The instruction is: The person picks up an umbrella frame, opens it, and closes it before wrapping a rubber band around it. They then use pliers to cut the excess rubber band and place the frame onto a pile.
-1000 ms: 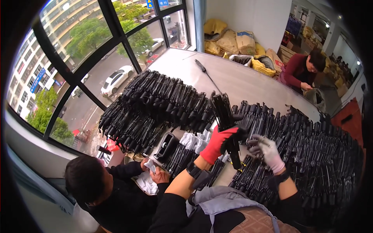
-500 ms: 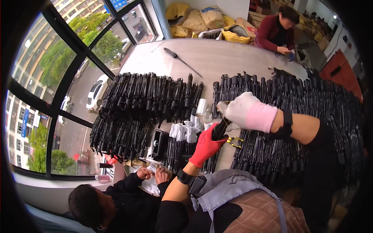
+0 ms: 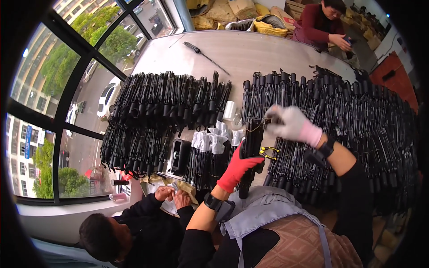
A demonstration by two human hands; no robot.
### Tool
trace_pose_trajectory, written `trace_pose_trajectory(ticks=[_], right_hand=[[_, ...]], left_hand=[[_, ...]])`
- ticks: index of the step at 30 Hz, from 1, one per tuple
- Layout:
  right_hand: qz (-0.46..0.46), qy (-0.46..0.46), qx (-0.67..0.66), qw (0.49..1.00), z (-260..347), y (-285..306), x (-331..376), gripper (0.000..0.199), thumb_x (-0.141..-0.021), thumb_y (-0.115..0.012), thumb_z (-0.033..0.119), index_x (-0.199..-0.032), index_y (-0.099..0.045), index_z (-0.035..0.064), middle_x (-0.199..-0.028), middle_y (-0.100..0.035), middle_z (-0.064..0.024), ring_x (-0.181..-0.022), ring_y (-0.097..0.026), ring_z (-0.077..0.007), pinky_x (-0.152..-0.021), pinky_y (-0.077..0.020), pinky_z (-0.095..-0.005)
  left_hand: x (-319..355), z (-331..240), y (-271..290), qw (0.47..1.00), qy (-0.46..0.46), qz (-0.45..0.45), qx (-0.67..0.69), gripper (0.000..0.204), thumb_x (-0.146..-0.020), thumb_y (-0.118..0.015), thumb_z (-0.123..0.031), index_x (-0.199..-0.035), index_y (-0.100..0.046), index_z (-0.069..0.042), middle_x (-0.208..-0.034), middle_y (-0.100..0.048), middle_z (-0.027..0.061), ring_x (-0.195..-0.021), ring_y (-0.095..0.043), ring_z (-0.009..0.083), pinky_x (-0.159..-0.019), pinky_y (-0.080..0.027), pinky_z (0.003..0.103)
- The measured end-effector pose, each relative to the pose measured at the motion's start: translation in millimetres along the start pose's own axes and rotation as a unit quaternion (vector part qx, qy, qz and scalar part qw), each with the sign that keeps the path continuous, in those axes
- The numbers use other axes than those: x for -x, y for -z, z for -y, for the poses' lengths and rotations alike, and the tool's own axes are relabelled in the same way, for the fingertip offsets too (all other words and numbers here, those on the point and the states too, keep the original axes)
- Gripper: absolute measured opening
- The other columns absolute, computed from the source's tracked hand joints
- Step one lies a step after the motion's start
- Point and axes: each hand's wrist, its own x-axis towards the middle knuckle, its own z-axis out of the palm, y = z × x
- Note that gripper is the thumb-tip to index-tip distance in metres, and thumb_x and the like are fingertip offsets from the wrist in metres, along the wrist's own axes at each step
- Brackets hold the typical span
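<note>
My left hand point(image 3: 241, 163), in a red glove, is closed around a black folding umbrella frame point(image 3: 254, 136) held upright over the table. Around its upper part runs a thin tan band point(image 3: 255, 128), which stretches toward my right hand point(image 3: 289, 126). That hand, in a white glove with a pink cuff, has its fingers curled together beside the frame's top; they look slightly blurred. Close by to the right of the red glove lie yellow-handled pliers point(image 3: 270, 153). White cloth pieces point(image 3: 217, 139) cover the tops of several umbrella frames left of my hands.
Rows of black umbrella frames point(image 3: 165, 96) lie left, with a larger mass of umbrella frames point(image 3: 353, 120) right. A single frame point(image 3: 206, 57) lies on the far table point(image 3: 263, 49). A white roll point(image 3: 229, 110) and black device point(image 3: 180, 156) stand nearby. Co-workers sit lower left and far right.
The umbrella frame has turned more upright in my left hand. My right hand has moved right and down, away from its top. The far co-worker's hands have risen and moved right.
</note>
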Motion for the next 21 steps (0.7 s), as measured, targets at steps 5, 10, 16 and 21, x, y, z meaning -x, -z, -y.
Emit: trace_pose_trajectory(ticks=[5, 10, 16, 21], right_hand=[[0.123, 0.036, -0.094, 0.987, -33, 28, -20, 0.015, -0.086, -0.066, 0.015, -0.092, -0.064, 0.0016, -0.071, -0.061, 0.0013, -0.067, -0.058, -0.0099, -0.065, -0.048, -0.0282], [0.189, -0.012, -0.259, 0.947, -38, 31, -27, 0.016, -0.086, -0.064, 0.016, -0.083, -0.065, 0.0, -0.072, -0.063, -0.0031, -0.066, -0.058, -0.0115, -0.064, -0.0471, -0.028], [0.305, 0.082, -0.247, 0.916, 1, 36, -16, 0.019, -0.089, -0.059, 0.017, -0.086, -0.065, -0.0004, -0.071, -0.064, -0.002, -0.061, -0.057, -0.0102, -0.058, -0.0474, -0.0282], [0.361, -0.138, -0.275, 0.881, 2, 48, -10, 0.02, -0.089, -0.056, 0.014, -0.092, -0.067, -0.0026, -0.08, -0.069, -0.0123, -0.063, -0.064, -0.0193, -0.064, -0.0512, -0.0295]], left_hand=[[-3, 3, -8, 0.999, 0.03, 0.014, -0.003, 0.04, -0.079, -0.07, 0.002, -0.114, -0.053, -0.004, -0.079, -0.061, 0.0062, -0.062, -0.06, 0.0152, -0.054, -0.049, 0.029], [-7, 5, -10, 0.998, 0.037, 0.024, -0.037, 0.039, -0.079, -0.071, 0.001, -0.113, -0.053, -0.004, -0.08, -0.06, 0.0047, -0.065, -0.061, 0.0141, -0.055, -0.05, 0.029], [-3, -2, -16, 0.999, 0.002, -0.004, -0.045, 0.036, -0.078, -0.072, 0.0, -0.109, -0.055, -0.002, -0.082, -0.061, 0.0045, -0.068, -0.062, 0.0145, -0.059, -0.051, 0.029], [-3, 4, -3, 0.999, 0.014, -0.008, -0.051, 0.046, -0.078, -0.073, 0.0, -0.12, -0.054, -0.005, -0.083, -0.061, 0.0025, -0.068, -0.061, 0.0127, -0.059, -0.051, 0.027]])
